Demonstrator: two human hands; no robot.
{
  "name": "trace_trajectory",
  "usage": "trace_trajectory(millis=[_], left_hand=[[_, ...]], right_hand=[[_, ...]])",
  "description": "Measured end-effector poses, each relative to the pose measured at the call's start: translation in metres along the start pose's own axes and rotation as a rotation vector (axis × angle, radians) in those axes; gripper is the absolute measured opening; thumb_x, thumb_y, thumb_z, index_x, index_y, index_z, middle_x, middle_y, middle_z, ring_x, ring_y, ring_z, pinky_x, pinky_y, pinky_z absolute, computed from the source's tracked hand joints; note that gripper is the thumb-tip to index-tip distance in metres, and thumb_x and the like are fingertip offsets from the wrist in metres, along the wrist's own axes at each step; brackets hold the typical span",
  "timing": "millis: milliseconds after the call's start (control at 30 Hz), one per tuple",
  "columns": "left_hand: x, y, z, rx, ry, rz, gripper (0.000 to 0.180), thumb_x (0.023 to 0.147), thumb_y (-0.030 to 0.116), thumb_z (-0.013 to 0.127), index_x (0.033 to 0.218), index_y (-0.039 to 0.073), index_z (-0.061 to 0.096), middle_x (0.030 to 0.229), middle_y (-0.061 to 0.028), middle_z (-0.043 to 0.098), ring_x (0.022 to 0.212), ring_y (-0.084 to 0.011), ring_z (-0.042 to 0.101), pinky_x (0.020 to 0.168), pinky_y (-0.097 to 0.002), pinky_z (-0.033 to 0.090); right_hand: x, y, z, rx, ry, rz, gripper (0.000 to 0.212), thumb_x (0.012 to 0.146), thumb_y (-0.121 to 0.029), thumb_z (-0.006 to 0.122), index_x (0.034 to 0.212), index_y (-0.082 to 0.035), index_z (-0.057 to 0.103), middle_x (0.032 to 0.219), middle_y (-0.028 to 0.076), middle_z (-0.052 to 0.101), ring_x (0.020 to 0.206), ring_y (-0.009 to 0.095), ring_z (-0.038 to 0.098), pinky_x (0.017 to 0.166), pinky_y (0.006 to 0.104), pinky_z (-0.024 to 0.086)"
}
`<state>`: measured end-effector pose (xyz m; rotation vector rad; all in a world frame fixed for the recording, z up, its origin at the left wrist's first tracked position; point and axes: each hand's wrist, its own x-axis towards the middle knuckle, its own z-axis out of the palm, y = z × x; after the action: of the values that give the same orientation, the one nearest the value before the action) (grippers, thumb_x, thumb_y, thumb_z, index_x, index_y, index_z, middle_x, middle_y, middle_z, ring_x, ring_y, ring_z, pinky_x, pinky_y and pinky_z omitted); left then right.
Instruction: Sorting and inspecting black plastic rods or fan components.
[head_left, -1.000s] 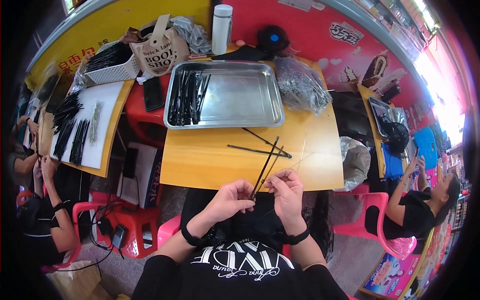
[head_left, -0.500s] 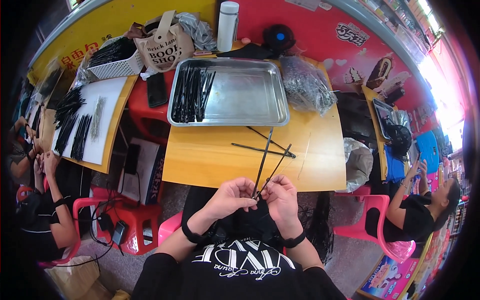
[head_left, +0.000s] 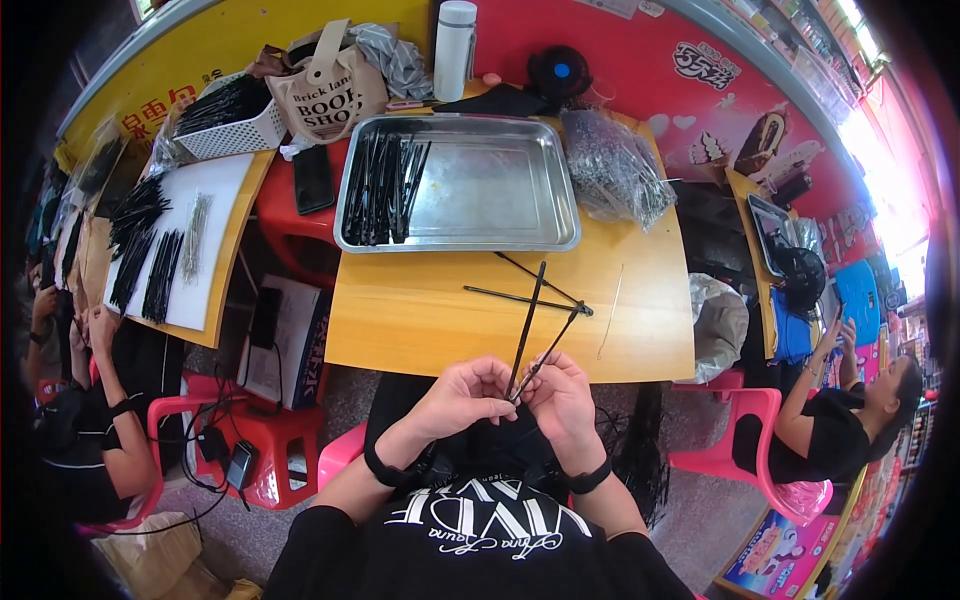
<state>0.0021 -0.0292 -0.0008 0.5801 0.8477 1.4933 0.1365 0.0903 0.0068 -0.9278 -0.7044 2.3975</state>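
Two thin black rods meet in a narrow V between my hands, just off the table's front edge. My left hand point(head_left: 472, 390) pinches the left rod point(head_left: 527, 325) near its lower end, thumb and fingers pressed together. Close beside it, my right hand point(head_left: 560, 398) pinches the right rod point(head_left: 552, 349) near the same joint. My fingers partly cover where the rods meet. Beyond them on the tabletop lie more black rods point(head_left: 510, 297), converging at a dark end piece on the right. A thin pale wire point(head_left: 612, 310) lies to their right.
A metal tray point(head_left: 500, 240) holds many black rods at its left. Right of it sits a clear plastic bag point(head_left: 615, 170). Behind stand a white bottle point(head_left: 455, 50) and tote bag point(head_left: 328, 90). A side table point(head_left: 225, 230) is left; people sit on both sides.
The two rods in my hands have tilted slightly, their far tips now lower and nearer to me. My hands stay in almost the same place, still pinching.
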Motion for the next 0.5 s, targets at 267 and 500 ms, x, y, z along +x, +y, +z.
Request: trace_trajectory(millis=[267,500], left_hand=[[0.002,-0.001,-0.002,0.007,-0.016,0.025,0.020,0.081,-0.006,0.065,0.097,0.004,0.057,0.089,-0.0013,0.062,0.079,-0.0091,0.062,0.067,-0.0212,0.050],[-0.001,-0.001,-0.006,0.318,0.066,0.069,0.017,0.080,-0.006,0.065,0.094,0.000,0.058,0.084,-0.0025,0.061,0.078,-0.0096,0.060,0.068,-0.0226,0.049]], right_hand=[[0.002,0.006,-0.001,0.005,0.057,-0.041,0.006,0.085,0.003,0.057,0.088,-0.003,0.057,0.076,0.008,0.061,0.063,0.015,0.058,0.059,0.0269,0.049],[-0.005,-0.021,0.013,-0.316,-0.011,-0.480,0.010,0.081,0.007,0.062,0.085,0.000,0.057,0.076,0.011,0.065,0.061,0.015,0.062,0.057,0.0227,0.049]])
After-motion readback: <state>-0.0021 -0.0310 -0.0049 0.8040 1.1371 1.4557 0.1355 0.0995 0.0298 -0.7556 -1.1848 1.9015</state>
